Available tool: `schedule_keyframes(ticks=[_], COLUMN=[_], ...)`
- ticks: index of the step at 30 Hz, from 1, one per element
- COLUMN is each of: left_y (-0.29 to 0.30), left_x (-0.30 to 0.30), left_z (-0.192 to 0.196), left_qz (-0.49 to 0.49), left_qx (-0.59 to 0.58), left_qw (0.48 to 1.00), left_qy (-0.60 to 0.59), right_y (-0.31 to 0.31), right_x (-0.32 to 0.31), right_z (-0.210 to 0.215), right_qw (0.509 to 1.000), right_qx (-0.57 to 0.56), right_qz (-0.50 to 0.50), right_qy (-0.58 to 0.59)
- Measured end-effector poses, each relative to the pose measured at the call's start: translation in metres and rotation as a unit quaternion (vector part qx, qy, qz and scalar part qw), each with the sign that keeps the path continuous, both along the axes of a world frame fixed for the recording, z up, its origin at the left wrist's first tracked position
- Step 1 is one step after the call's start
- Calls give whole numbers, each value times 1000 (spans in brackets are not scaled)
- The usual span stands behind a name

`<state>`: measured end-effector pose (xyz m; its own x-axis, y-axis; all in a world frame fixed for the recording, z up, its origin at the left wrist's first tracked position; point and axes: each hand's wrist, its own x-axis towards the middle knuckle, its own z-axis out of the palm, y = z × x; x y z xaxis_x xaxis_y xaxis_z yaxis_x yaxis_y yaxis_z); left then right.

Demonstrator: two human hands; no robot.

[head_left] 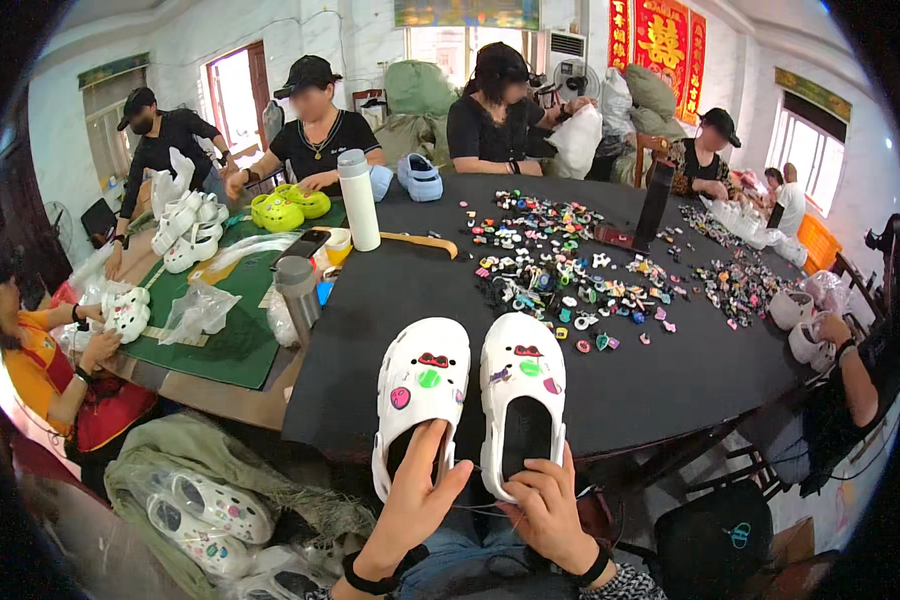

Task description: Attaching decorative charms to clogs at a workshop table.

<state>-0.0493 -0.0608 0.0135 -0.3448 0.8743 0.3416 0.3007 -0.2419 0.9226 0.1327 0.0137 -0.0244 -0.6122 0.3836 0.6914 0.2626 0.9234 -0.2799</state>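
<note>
Left hand [417, 508] fingers grip the heel of the left clog [419, 393]; right hand [547, 510] fingers clasp the heel of the right clog [521, 396]. Both white clogs overhang the table's [670, 370] near edge. Charms [570, 275] lie scattered toward its centre.

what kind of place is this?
Likely a small workshop where clogs get decorated. The hands hold a pair of white clogs at a black table strewn with charms, others working around it.

Head view, looking down, near black table [390, 300].
</note>
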Motion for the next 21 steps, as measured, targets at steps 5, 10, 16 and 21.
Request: schedule_keyframes(ticks=[5, 10, 16, 21], left_y=[4, 16, 11, -9], left_x=[3, 0, -15, -6], left_z=[3, 2, 27, 41], left_qz=[-16, -37, 9, 47], left_qx=[9, 28, -40, 3], left_qw=[999, 999, 976, 985], left_qy=[-28, -4, 213, 167], right_y=[0, -2, 2, 5], right_x=[3, -9, -26, -30], right_z=[-10, 1, 15, 20], right_qw=[1000, 1000, 1000, 999], right_qx=[14, 8, 9, -24], right_qz=[-4, 2, 13, 1], right_qy=[-4, 11, 14, 34])
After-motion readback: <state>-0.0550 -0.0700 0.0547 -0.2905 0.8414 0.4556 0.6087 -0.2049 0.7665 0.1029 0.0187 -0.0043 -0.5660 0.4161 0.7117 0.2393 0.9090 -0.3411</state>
